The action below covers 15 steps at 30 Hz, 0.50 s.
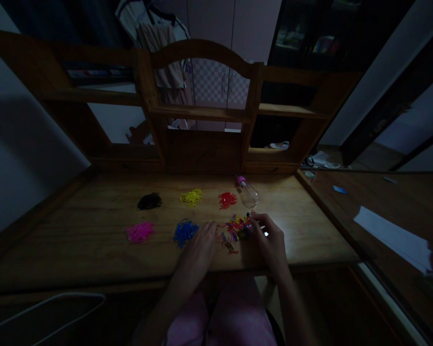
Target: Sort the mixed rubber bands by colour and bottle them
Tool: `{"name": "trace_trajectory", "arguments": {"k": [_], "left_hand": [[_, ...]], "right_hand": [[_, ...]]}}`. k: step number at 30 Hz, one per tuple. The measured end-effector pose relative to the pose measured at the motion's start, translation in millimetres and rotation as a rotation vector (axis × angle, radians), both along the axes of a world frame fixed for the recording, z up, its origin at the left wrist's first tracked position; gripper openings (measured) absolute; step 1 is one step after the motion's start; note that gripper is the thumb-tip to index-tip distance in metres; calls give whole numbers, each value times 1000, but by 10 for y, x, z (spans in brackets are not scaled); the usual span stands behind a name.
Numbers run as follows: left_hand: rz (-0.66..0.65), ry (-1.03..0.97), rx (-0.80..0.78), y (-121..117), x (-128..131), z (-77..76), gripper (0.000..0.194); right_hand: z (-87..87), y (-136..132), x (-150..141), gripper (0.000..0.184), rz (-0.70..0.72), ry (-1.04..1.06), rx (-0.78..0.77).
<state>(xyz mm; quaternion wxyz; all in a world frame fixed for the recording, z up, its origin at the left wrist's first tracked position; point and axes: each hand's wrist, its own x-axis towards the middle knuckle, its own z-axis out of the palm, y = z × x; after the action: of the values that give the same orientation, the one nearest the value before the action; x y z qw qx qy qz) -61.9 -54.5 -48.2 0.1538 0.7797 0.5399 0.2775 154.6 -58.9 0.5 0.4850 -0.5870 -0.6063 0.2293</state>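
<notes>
Pile (pixel 240 225) of small mixed-colour pcs, mostly red, yellow & blue w/ some darker bits, on bench (pixel 94 250) just R of ctr, btwn both hands; R edge partly hidden behind R fingers, a few strays along near side. Single pcs hard to make out in low light, too small to tell clips from bands. R hand (pixel 271 236): forearm up from bottom of view, wrist bent inward, knuckles up, thumb & index tips close together at R edge of pile. R grip in a narrow pinch; can't tell re anything btwn tips. Bright glint below thumb, source unclear. L hand (pixel 203 243): in diagonally from lower L, palm down, fingers together & pointing fwd, tips just L of pile. L grip hidden from above by back of hand; can't tell re spread or any hold. Blue heap (pixel 184 231) right beside L hand. Pink heap (pixel 140 232) further L; behind, in a row L to R, black heap (pixel 149 201) (nearly one dark blob), yellow heap (pixel 191 197), red heap (pixel 227 200). Clear bottle (pixel 250 195) w/ pink cap behind pile, outline faint against wood. Pink-clad lap (pixel 234 312) cut off at bottom edge.
</notes>
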Motion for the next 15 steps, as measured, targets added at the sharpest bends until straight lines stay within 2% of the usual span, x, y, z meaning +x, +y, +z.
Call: {"name": "trace_trajectory", "arguments": {"k": [4,7,10,15], "left_hand": [[-16,45,50,76,10,72,45],[-52,52,40,150,108,174,35],[-36,55,2,200,232,225,25],[9,84,29,197,305,244,24]], "right_hand": [[-7,-36,18,26,-46,18,-5],[-37,-56,12,25,-65,32,-6],[-54,-75,17,25,-60,43,-9],[-42,-115,78,25,-102,31,16]]}}
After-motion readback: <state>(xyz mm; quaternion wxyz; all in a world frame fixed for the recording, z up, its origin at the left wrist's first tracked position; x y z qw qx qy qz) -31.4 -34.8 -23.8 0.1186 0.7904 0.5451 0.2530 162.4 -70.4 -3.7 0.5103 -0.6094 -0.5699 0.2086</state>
